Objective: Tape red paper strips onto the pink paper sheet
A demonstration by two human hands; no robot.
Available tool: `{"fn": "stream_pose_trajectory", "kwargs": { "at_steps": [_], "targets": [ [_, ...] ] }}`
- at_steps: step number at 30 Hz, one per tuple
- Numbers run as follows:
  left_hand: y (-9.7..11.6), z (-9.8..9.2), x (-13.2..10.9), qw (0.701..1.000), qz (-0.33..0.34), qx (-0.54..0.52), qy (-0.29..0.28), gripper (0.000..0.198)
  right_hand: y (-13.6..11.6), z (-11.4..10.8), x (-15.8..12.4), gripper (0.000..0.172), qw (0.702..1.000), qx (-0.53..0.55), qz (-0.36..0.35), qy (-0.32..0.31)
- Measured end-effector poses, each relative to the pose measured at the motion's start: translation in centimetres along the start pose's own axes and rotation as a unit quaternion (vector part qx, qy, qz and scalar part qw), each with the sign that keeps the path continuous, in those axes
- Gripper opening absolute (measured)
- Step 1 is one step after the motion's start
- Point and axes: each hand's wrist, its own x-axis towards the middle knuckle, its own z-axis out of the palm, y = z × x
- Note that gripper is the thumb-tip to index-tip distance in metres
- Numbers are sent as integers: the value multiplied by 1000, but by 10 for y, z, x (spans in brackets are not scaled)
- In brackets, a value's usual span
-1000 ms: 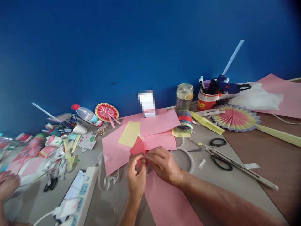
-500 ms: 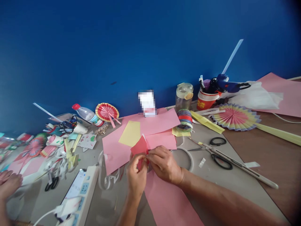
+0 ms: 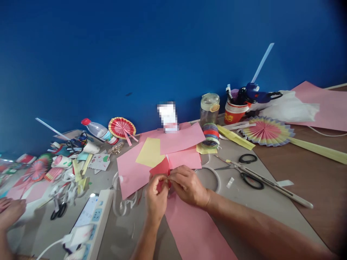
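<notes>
Both my hands meet at the middle of the table over a small piece of red paper (image 3: 160, 169). My left hand (image 3: 155, 199) pinches its lower left part with thumb and forefinger. My right hand (image 3: 188, 186) pinches the same red paper from the right, fingers curled. The paper stands up tilted between the fingertips. Under and around the hands lie pink paper sheets (image 3: 130, 173) and a yellow sheet (image 3: 149, 152). A long pink strip (image 3: 195, 234) runs toward me below the hands.
Black-handled scissors (image 3: 248, 169) and a long ruler (image 3: 284, 193) lie to the right. A jar (image 3: 209, 108), tape rolls (image 3: 210, 134), a cup of tools (image 3: 235, 108) and pleated paper fans (image 3: 265, 130) stand behind. A power strip (image 3: 93, 220), a bottle (image 3: 99, 130) and paper scraps lie left. Another person's hand (image 3: 11, 213) rests far left.
The view has shifted slightly, so the table things sit a little further left and higher. My fingers have worked the red paper, which now stands lower between them.
</notes>
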Motion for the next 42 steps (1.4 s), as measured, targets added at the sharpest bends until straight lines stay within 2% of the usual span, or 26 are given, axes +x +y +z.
{"fn": "stream_pose_trajectory", "kwargs": {
  "at_steps": [9, 42],
  "targets": [
    [1, -1, 1, 1000, 3, 1, -5, 11, 1, -2, 3, 19, 1000, 6, -22, 1],
    [5, -7, 4, 999, -6, 26, -38, 14, 5, -4, 3, 17, 999, 8, -22, -46]
  ]
}}
